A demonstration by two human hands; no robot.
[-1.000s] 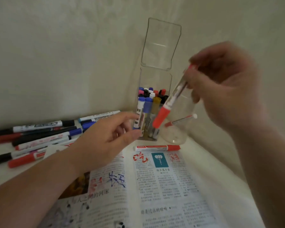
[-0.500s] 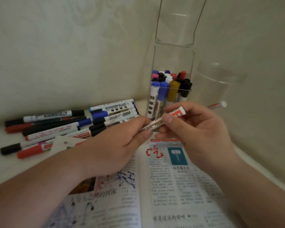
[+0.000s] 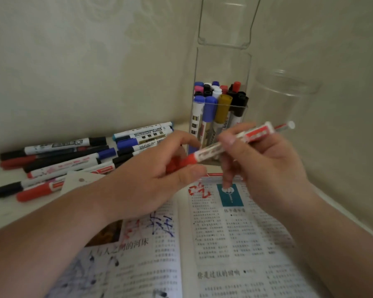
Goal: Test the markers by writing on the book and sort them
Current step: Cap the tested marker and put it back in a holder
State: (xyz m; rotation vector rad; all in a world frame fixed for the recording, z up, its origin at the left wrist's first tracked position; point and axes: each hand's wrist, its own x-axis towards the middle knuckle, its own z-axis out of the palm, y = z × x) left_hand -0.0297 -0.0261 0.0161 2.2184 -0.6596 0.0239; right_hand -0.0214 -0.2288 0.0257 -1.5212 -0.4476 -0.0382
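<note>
A red marker (image 3: 213,150) with a white barrel lies slanted between both hands, above the open book (image 3: 224,244). My left hand (image 3: 151,181) grips its red cap end. My right hand (image 3: 265,168) pinches the barrel further up. The book's pages carry red and blue scribbles near their top. Several capped markers stand in a clear rectangular box (image 3: 222,67) just behind the hands. A loose pile of markers (image 3: 73,158) in black, blue and red lies on the table at the left.
A clear round jar (image 3: 286,97) stands right of the box, with a thin red pen (image 3: 286,125) leaning in it. Another red marker (image 3: 213,174) lies along the book's top edge, mostly hidden. Walls close in behind and on the right. A white tag (image 3: 80,181) lies by the pile.
My right hand brought the red marker down from beside the jar to the left hand. The left hand now holds the cap end, and the view has tilted downward.
</note>
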